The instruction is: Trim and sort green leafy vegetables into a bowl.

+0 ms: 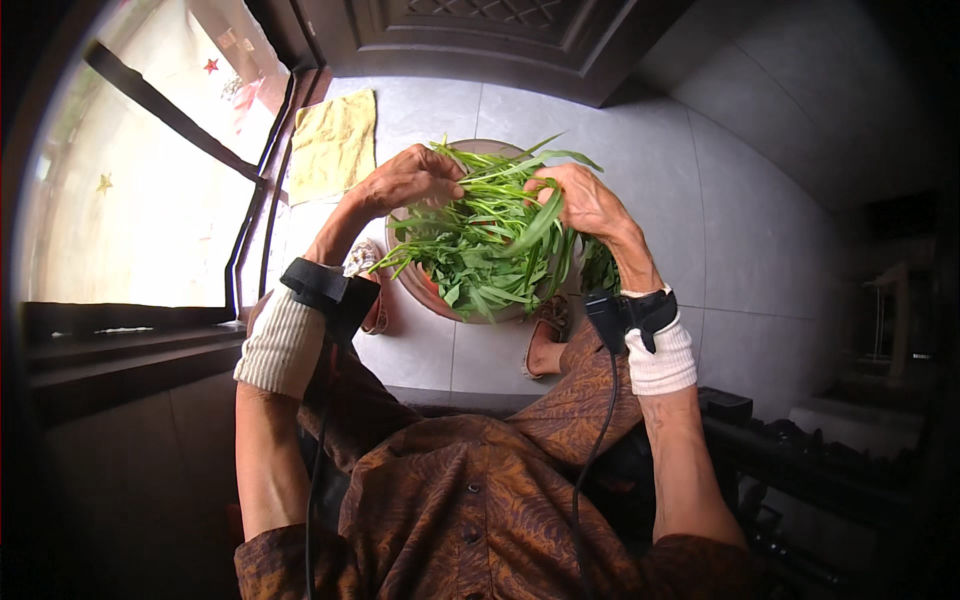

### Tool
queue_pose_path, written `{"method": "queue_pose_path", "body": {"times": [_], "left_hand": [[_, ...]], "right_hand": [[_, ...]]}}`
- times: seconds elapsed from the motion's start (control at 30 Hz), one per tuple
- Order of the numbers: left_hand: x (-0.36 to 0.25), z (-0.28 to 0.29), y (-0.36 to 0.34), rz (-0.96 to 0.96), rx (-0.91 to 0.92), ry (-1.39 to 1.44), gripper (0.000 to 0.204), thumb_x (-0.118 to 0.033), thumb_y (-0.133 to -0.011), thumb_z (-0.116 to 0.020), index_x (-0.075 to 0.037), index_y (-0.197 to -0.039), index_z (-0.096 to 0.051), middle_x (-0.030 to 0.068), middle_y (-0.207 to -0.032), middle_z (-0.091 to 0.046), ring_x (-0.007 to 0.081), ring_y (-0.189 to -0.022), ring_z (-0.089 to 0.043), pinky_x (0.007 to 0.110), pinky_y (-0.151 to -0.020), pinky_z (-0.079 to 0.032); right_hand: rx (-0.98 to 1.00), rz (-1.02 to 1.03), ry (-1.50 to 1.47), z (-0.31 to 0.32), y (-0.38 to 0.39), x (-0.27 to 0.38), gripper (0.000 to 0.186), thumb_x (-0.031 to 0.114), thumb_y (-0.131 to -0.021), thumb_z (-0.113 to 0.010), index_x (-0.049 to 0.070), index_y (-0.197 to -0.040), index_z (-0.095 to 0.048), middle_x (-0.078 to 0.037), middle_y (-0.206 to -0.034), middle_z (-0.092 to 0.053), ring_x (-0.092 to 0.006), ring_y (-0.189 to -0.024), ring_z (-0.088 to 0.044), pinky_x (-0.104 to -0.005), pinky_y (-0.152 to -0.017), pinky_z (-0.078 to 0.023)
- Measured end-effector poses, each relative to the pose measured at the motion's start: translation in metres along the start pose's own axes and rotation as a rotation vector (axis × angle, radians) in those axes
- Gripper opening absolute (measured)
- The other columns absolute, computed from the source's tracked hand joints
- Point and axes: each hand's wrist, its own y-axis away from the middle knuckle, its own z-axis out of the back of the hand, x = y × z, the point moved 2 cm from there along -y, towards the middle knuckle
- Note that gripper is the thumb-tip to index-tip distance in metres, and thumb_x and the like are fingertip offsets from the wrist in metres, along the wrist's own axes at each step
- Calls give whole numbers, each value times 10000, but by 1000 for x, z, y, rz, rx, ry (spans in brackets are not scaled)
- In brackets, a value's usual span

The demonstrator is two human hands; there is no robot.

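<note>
A heap of leafy greens (490,250) with long thin stems and narrow leaves, looking like water spinach, fills a round brownish basin (408,285) on the floor between my feet. At the heap's upper left, my left hand (415,178) has its fingers curled closed around several stems. My right hand (583,200) is closed on the same bunch at the upper right, its fingertips partly behind leaves. The stems stretch across between both hands, above the pile. Most of the basin's inside is hidden under the leaves.
A yellow cloth (333,143) lies on grey floor tiles (650,150) at the far left. A dark panelled door (480,40) stands beyond the basin. Bright glass panes (150,200) line the left. Cables (597,440) run along both forearms from black wrist straps.
</note>
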Motion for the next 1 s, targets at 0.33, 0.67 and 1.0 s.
{"method": "queue_pose_path", "body": {"times": [0.33, 0.67, 1.0], "left_hand": [[-11, -9, 1, 30, 113, 164, 170, -191, -839, -616, -37, -767, -623, 6, -624, -577, 91, -605, -550, 231, -608, -455], [-12, -17, -1, 87, 217, 466, 197, -184, -889, -550, 11, -884, -577, 51, -757, -613, 115, -635, -600, 250, -667, -532], [-4, -15, 1, 57, 238, 658, 229, -170, -932, -459, 45, -918, -538, 118, -767, -628, 169, -608, -613, 282, -629, -525]], "right_hand": [[-155, -125, -412, 3, 6, 6, 145, 69, -774, -519, -30, -824, -611, -47, -670, -591, -143, -650, -555, -275, -604, -440], [-199, -317, -555, 16, 4, -4, 173, 76, -788, -521, -1, -883, -643, -45, -650, -579, -105, -613, -536, -219, -552, -409], [-651, -195, -309, 49, 11, 38, 197, 73, -843, -520, 67, -1009, -625, -19, -687, -577, -117, -595, -537, -237, -554, -440]]}}
